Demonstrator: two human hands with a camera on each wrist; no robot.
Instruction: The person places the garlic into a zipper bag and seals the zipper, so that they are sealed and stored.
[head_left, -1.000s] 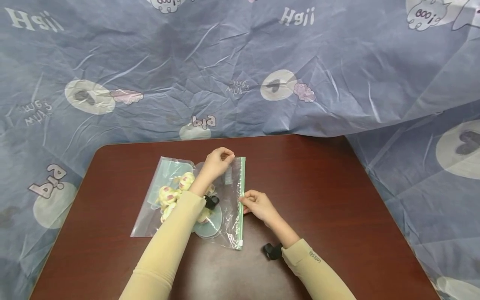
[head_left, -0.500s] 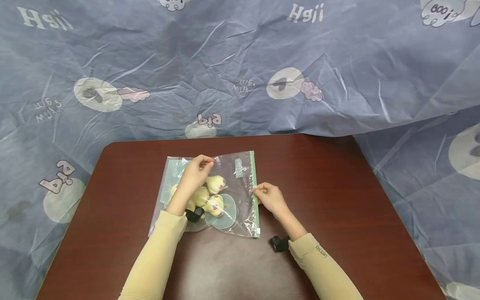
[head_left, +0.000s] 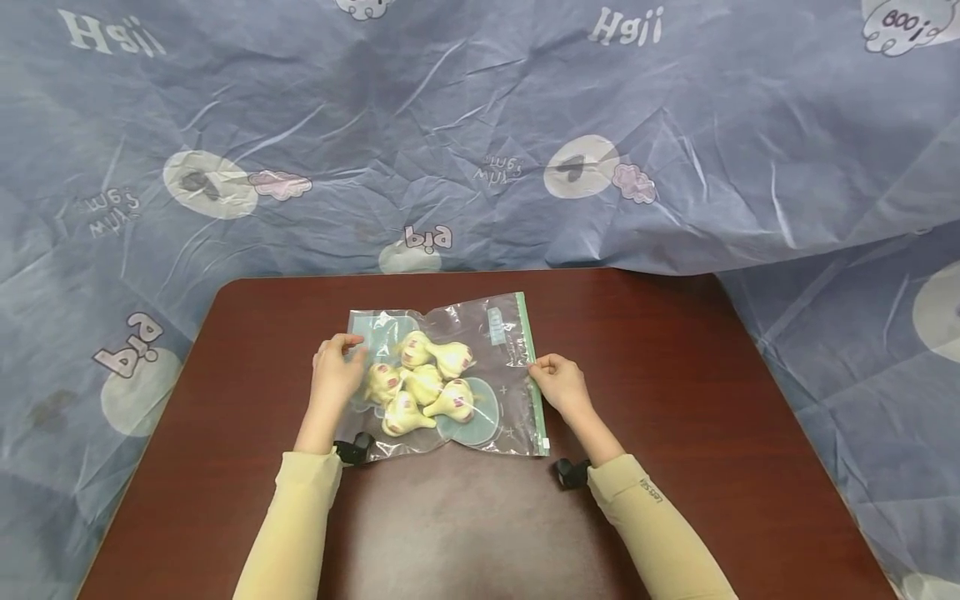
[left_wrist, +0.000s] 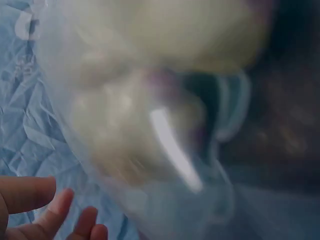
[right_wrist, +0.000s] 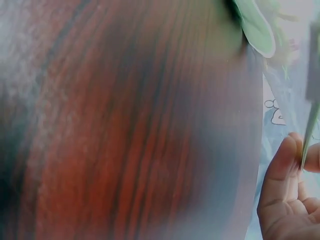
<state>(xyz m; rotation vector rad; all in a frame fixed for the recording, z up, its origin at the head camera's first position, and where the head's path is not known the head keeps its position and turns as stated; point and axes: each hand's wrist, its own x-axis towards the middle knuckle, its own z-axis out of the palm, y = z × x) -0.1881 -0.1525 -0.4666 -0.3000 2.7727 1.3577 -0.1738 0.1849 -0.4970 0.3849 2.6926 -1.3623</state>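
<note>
A clear plastic zip bag (head_left: pixel 480 325) with a green slider strip (head_left: pixel 527 333) lies across the middle of the table. Inside it are several pale yellow garlic bulbs (head_left: pixel 423 385) with purplish marks, over pale blue-green rounded shapes (head_left: pixel 480 410). My right hand (head_left: pixel 562 385) pinches the green edge between thumb and fingers; the right wrist view shows this hand (right_wrist: pixel 290 195) on the strip. At the bag's left end is my left hand (head_left: pixel 336 375), holding nothing. Its thumb and fingers stand apart beside the blurred, close bag in the left wrist view, the hand (left_wrist: pixel 45 215) at lower left.
The dark red-brown wooden table (head_left: pixel 652 400) extends around the bag and has a glossy patch in front. A blue-grey printed cloth (head_left: pixel 420 125) hangs behind and at both sides. Each wrist wears a small black camera, the left camera (head_left: pixel 356 448) overlapping the bag's lower left corner.
My left hand has moved left from over the bag to its left end, uncovering the garlic bulbs. My right hand keeps its pinch on the green edge. Bag and bulbs have shifted right in view.
</note>
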